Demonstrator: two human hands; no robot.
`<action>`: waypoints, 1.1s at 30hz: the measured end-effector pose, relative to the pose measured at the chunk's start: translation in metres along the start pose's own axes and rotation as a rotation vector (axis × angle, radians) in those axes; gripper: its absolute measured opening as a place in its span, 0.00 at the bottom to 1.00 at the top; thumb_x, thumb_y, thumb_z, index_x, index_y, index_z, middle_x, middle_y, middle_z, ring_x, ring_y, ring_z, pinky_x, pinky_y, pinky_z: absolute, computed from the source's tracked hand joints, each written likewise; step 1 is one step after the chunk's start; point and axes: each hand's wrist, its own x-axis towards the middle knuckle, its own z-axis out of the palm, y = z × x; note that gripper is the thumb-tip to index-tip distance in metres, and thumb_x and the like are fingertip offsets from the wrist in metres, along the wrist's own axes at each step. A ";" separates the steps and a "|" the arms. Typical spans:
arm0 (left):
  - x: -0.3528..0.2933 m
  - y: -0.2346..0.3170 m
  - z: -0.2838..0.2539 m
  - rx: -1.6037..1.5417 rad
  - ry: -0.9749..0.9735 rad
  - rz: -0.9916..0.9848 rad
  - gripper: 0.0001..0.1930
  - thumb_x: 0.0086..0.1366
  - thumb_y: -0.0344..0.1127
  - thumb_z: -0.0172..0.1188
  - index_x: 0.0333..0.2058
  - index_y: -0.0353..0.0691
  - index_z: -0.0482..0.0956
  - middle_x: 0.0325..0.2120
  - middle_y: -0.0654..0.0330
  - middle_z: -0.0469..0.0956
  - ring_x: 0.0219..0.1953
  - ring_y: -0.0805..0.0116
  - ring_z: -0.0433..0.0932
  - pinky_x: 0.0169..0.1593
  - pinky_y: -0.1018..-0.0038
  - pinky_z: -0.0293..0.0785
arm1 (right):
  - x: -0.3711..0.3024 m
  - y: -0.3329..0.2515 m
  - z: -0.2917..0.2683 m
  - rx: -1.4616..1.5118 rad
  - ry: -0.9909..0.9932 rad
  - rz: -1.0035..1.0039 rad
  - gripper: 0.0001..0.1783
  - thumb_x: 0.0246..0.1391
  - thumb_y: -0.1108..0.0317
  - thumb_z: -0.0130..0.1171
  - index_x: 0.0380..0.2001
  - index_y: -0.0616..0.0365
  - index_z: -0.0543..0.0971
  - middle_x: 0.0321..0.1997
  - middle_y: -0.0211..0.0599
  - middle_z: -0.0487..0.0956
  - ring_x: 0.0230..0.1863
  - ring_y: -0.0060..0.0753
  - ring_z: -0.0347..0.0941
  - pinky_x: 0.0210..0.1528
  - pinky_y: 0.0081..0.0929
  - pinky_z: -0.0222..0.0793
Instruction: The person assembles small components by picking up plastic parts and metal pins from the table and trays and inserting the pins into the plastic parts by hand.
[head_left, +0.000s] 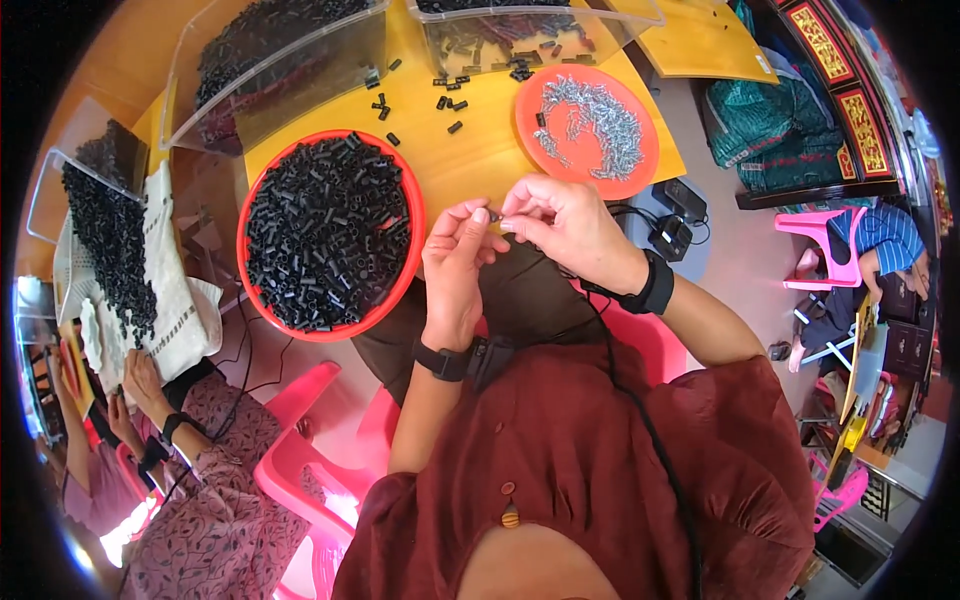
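Both hands meet over my lap at the table's near edge, fingertips almost touching. My left hand is closed in a pinch on a small black plastic piece, mostly covered by the fingers. Thumb and forefinger of my right hand are pressed together at its other end; whatever they grip is too small to make out. To the left, a red basin is heaped with short black plastic tubes. Beyond my right hand, an orange-red plate bears many small silvery metal pieces.
Loose black tubes lie on the yellow table. Clear plastic bins of black parts stand at the back. A co-worker's hand is at the left, beside a pink chair. Black adapters lie right of my right hand.
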 end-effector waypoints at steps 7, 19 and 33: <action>-0.001 -0.001 0.002 0.008 0.021 0.023 0.08 0.63 0.32 0.56 0.39 0.37 0.76 0.24 0.66 0.77 0.23 0.79 0.75 0.26 0.86 0.64 | 0.001 -0.001 0.005 -0.088 -0.002 -0.070 0.06 0.48 0.77 0.58 0.29 0.64 0.72 0.26 0.41 0.79 0.33 0.33 0.80 0.32 0.25 0.73; 0.001 -0.004 0.002 -0.072 -0.015 0.025 0.09 0.63 0.31 0.55 0.41 0.35 0.77 0.28 0.65 0.77 0.28 0.79 0.75 0.31 0.85 0.67 | 0.002 -0.008 0.001 -0.159 0.003 -0.110 0.08 0.49 0.78 0.54 0.35 0.63 0.69 0.28 0.45 0.78 0.32 0.41 0.79 0.33 0.30 0.73; 0.002 -0.005 -0.002 0.062 -0.076 0.023 0.07 0.62 0.26 0.55 0.39 0.33 0.76 0.29 0.63 0.77 0.29 0.77 0.75 0.36 0.83 0.69 | 0.008 -0.003 -0.008 -0.368 -0.063 -0.203 0.12 0.48 0.77 0.54 0.38 0.60 0.68 0.23 0.43 0.77 0.28 0.48 0.76 0.29 0.37 0.69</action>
